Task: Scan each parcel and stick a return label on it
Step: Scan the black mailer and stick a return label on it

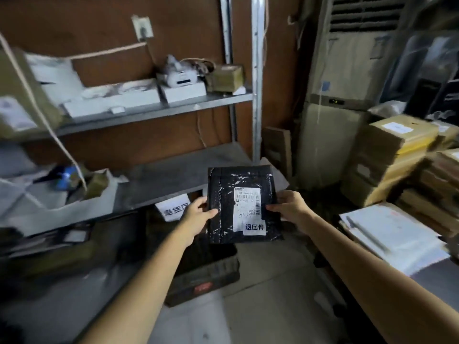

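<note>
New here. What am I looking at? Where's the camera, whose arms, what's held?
No machine: one camera worn on a person's head, looking forward and down at their bare arms. The left hand and right hand each grip a side of a black plastic mailer parcel, held in the air before a grey metal shelf. It bears a white shipping label with a small white return sticker at its lower edge. Brown cardboard boxes are stacked to the right; a dark plastic crate sits below.
</note>
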The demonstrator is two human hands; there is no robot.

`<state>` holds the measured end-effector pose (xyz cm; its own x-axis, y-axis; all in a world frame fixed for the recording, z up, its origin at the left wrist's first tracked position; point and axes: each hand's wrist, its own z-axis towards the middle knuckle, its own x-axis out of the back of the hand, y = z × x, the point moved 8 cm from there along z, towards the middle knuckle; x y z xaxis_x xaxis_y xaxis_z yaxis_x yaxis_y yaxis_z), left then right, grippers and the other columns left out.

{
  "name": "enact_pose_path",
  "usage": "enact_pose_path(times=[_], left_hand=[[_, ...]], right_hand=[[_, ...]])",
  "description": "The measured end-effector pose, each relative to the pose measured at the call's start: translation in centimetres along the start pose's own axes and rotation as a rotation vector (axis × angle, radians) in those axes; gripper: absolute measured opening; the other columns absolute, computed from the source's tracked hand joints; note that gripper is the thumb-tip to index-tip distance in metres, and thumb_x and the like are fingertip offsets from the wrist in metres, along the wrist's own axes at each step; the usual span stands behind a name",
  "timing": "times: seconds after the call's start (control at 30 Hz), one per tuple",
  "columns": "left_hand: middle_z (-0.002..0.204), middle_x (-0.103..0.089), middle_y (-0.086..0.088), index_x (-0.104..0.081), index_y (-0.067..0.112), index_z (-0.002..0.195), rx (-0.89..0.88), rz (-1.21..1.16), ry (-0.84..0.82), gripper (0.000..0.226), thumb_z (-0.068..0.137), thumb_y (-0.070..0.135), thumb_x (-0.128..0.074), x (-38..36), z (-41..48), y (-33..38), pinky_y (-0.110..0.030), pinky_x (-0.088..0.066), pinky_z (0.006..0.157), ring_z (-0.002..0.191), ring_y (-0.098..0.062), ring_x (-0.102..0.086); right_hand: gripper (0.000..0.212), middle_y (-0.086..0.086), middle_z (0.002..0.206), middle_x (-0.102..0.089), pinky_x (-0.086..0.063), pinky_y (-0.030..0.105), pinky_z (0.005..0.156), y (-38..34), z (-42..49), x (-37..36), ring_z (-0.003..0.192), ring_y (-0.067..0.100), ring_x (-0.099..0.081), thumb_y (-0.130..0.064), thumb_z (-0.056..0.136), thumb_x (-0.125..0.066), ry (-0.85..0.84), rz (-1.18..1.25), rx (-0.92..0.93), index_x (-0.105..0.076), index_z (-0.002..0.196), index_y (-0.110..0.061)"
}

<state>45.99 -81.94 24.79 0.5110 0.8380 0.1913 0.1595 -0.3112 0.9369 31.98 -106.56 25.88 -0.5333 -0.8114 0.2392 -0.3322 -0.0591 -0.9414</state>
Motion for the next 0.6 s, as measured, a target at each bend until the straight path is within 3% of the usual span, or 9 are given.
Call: enact_pose_path(times=[0.07, 0.17, 0.27, 0.33, 0.43, 0.47, 0.53, 0.6], left_hand=[[0.123, -0.063, -0.016, -0.057, 0.015, 0.125, 0.020, 0.022, 0.061, 0.043, 0.085, 0.005, -0.071, 6.4, 1.8, -2.2, -0.053, -0.047, 0.100, 0.111, -0.032, -0.062], [0.105, -0.068, -0.008, -0.060, 0.016, 0.117, 0.070, -0.012, 0.135, 0.035, 0.085, 0.005, -0.071, 15.0, 4.3, -5.3, -0.047, -0.053, 0.090, 0.093, -0.025, -0.066], [0.100, -0.068, -0.002, -0.059, 0.023, 0.120, 0.145, -0.073, 0.193, 0.037, 0.086, 0.013, -0.071, 21.3, 5.7, -8.3, -0.045, -0.052, 0.082, 0.092, -0.024, -0.065], [0.099, -0.068, 0.000, -0.058, 0.025, 0.122, 0.182, -0.094, 0.218, 0.039, 0.087, 0.015, -0.071, 24.7, 6.2, -10.3, -0.040, -0.052, 0.077, 0.091, -0.021, -0.065], [0.114, -0.065, -0.004, -0.055, 0.025, 0.125, 0.239, -0.083, 0.232, 0.043, 0.086, 0.015, -0.072, 28.1, 7.1, -13.0, -0.044, -0.055, 0.083, 0.104, -0.024, -0.064], [0.118, -0.063, -0.005, -0.054, 0.024, 0.126, 0.259, -0.078, 0.237, 0.045, 0.086, 0.015, -0.072, 29.1, 7.5, -13.9, -0.043, -0.055, 0.081, 0.106, -0.024, -0.062], [0.120, -0.059, -0.006, -0.052, 0.022, 0.129, 0.294, -0.079, 0.256, 0.049, 0.086, 0.011, -0.072, 30.4, 8.7, -15.4, -0.040, -0.054, 0.078, 0.106, -0.025, -0.061], [0.114, -0.058, -0.006, -0.051, 0.018, 0.131, 0.330, -0.093, 0.279, 0.050, 0.086, 0.006, -0.071, 31.0, 10.6, -16.8, -0.038, -0.053, 0.074, 0.101, -0.024, -0.060]], right_hand=[[0.021, 0.018, 0.098, -0.073, -0.056, 0.055, 0.087, -1.3, 1.6, -6.8, 0.096, 0.037, -0.070, 0.007, 0.075, -0.079, -0.043, -0.077, 0.014, -0.068, 0.088, -0.006], [0.024, 0.009, 0.083, -0.072, -0.057, 0.053, 0.085, -3.0, 3.8, -15.9, 0.086, 0.031, -0.070, 0.001, 0.074, -0.081, -0.089, -0.209, 0.060, -0.065, 0.070, -0.017], [0.015, 0.013, 0.086, -0.074, -0.058, 0.047, 0.081, -3.7, 5.9, -23.5, 0.082, 0.031, -0.071, -0.007, 0.074, -0.083, -0.136, -0.334, 0.097, -0.069, 0.075, -0.012], [0.016, 0.011, 0.080, -0.073, -0.059, 0.035, 0.072, -3.5, 7.5, -27.6, 0.077, 0.030, -0.070, -0.009, 0.074, -0.083, -0.169, -0.386, 0.107, -0.068, 0.078, -0.009], [0.024, -0.005, 0.067, -0.062, -0.045, 0.011, 0.050, -2.9, 9.5, -32.6, 0.064, 0.011, -0.063, -0.011, 0.073, -0.084, -0.220, -0.430, 0.122, -0.061, 0.078, -0.015], [0.025, -0.002, 0.072, -0.065, -0.049, 0.012, 0.057, -2.2, 10.5, -34.3, 0.068, 0.009, -0.066, -0.010, 0.073, -0.084, -0.247, -0.429, 0.109, -0.062, 0.085, -0.013], [0.031, 0.011, 0.092, -0.071, -0.058, 0.035, 0.081, -0.6, 12.5, -37.0, 0.088, 0.023, -0.070, -0.010, 0.074, -0.084, -0.295, -0.439, 0.070, -0.063, 0.096, -0.008], [0.031, 0.014, 0.097, -0.072, -0.057, 0.045, 0.084, 0.8, 14.7, -39.2, 0.091, 0.031, -0.069, -0.013, 0.074, -0.084, -0.327, -0.469, 0.051, -0.064, 0.097, -0.007]])
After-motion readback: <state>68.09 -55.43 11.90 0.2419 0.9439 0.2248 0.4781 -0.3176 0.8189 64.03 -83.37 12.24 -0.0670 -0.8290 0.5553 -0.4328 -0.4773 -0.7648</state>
